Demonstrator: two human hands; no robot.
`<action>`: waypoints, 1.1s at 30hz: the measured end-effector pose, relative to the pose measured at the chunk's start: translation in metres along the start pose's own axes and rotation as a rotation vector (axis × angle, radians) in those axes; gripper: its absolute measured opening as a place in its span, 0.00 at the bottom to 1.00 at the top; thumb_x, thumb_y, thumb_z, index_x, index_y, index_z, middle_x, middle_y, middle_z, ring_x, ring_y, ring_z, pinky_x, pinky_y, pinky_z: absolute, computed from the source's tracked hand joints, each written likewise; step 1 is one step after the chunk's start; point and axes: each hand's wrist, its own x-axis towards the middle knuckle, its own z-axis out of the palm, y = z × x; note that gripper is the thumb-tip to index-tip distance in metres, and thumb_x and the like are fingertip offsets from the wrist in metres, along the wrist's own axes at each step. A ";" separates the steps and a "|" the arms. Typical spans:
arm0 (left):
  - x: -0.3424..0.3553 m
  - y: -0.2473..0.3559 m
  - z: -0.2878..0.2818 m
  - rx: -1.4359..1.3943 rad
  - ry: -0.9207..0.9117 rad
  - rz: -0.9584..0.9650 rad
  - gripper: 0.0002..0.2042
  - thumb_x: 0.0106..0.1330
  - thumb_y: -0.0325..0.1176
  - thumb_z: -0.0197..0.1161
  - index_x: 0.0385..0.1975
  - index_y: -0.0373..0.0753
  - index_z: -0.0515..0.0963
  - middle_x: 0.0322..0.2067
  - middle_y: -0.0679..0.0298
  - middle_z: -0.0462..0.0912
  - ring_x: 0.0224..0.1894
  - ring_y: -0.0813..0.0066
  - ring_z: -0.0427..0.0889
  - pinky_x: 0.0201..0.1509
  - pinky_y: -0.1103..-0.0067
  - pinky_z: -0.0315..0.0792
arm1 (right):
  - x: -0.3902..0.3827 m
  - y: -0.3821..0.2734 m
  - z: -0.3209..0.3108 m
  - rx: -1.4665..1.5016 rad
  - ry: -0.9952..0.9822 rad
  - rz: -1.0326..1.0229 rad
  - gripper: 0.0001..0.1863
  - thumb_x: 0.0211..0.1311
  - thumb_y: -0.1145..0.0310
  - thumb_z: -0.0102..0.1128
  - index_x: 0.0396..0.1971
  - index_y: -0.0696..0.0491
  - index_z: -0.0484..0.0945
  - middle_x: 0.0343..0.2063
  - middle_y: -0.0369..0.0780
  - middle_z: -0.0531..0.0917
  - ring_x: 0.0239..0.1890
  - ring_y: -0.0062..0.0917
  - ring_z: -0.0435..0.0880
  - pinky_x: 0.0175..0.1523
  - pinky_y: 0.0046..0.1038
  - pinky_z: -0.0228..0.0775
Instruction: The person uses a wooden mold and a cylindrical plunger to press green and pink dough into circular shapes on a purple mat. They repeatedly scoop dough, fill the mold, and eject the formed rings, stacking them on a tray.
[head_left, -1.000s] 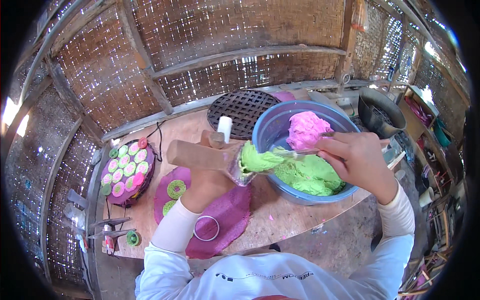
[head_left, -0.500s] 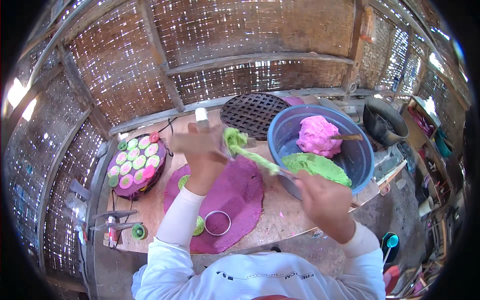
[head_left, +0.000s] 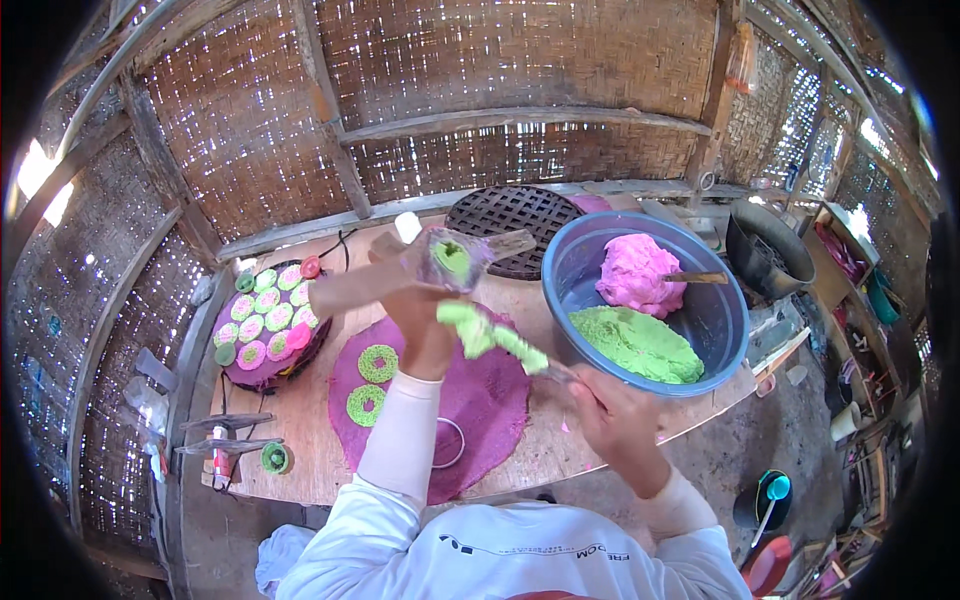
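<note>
My left hand (head_left: 418, 318) is closed around a wooden-handled dough press (head_left: 355, 288), raised above the table. The press's round opening faces up and shows green dough (head_left: 452, 260) inside. In my right hand (head_left: 615, 420) is a thin stick (head_left: 560, 373) with a clump of green dough (head_left: 475, 330) along its far end, just below the press and apart from its opening. Beneath my left forearm, a purple cloth (head_left: 480, 400) bears green dough rings (head_left: 378, 363) and a thin white hoop (head_left: 462, 447), partly hidden by the sleeve.
At right stands a blue basin (head_left: 742, 310) with pink dough (head_left: 635, 268), a wooden paddle (head_left: 695, 277) stuck in it, and green dough (head_left: 640, 345). A round tray of pink and green rings (head_left: 252, 327) lies left. Behind are a dark woven tray (head_left: 512, 215) and a dark pot (head_left: 768, 240).
The press has swung so its opening shows, and my left hand has shifted right, uncovering the green rings. The dough on the stick has dropped away from the press. My right hand is slightly lower.
</note>
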 end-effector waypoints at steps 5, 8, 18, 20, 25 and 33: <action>0.020 0.001 -0.040 0.052 -0.097 -0.071 0.20 0.54 0.28 0.62 0.48 0.33 0.70 0.46 0.62 0.75 0.43 0.73 0.75 0.50 0.79 0.69 | 0.007 0.038 -0.072 -0.541 -0.260 0.369 0.11 0.58 0.60 0.54 0.33 0.49 0.80 0.20 0.42 0.80 0.20 0.37 0.79 0.26 0.35 0.70; 0.026 0.028 -0.058 -0.438 -0.129 -0.397 0.21 0.54 0.30 0.63 0.48 0.34 0.71 0.46 0.61 0.76 0.42 0.72 0.77 0.47 0.78 0.72 | 0.000 0.086 -0.066 -0.634 -0.300 0.287 0.13 0.56 0.61 0.54 0.34 0.53 0.80 0.28 0.47 0.81 0.29 0.40 0.80 0.33 0.38 0.71; -0.009 -0.001 -0.028 -1.839 -0.495 -0.193 0.25 0.47 0.38 0.68 0.48 0.45 0.72 0.39 0.62 0.68 0.42 0.69 0.69 0.55 0.72 0.67 | 0.006 -0.071 0.110 2.874 -1.236 0.623 0.56 0.46 0.27 0.45 0.65 0.53 0.41 0.56 0.57 0.64 0.48 0.44 0.74 0.39 0.37 0.74; -0.015 0.002 -0.059 -1.403 -0.284 -0.496 0.24 0.48 0.36 0.67 0.48 0.44 0.71 0.41 0.60 0.71 0.45 0.68 0.70 0.55 0.71 0.67 | 0.001 -0.069 0.116 2.918 -1.123 0.610 0.52 0.49 0.28 0.44 0.66 0.48 0.43 0.53 0.55 0.67 0.42 0.39 0.77 0.30 0.31 0.75; -0.042 0.008 -0.125 -0.305 -0.020 -0.667 0.17 0.53 0.25 0.63 0.44 0.38 0.72 0.38 0.62 0.78 0.40 0.70 0.77 0.48 0.74 0.70 | 0.017 -0.029 0.069 1.778 -0.430 0.763 0.33 0.61 0.37 0.39 0.54 0.49 0.64 0.41 0.45 0.74 0.25 0.24 0.73 0.20 0.23 0.67; -0.062 0.070 -0.144 0.504 -0.343 -0.156 0.21 0.39 0.46 0.73 0.31 0.40 0.80 0.29 0.60 0.81 0.32 0.61 0.79 0.36 0.71 0.71 | 0.035 -0.034 0.070 0.976 -0.477 0.162 0.45 0.53 0.46 0.59 0.60 0.60 0.49 0.43 0.43 0.70 0.43 0.28 0.72 0.47 0.28 0.66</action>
